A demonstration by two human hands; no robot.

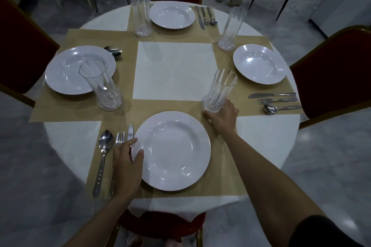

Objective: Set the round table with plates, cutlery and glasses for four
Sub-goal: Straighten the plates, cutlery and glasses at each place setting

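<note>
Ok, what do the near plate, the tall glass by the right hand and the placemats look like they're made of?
The round white near plate looks like glossy glazed ceramic, possibly melamine: sharp highlights on its rim. The tall clear fluted glass reads as cut glass or clear plastic, see-through with a faceted base. The tan rectangular placemat looks woven, matte, with a fine ribbed texture, likely vinyl or fibre.

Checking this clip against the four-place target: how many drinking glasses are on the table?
4. Far glass left of the far plate; one beside the right plate; one overlapping the left plate in view; the near glass gripped at its base by the right hand. None seems hidden.
</note>
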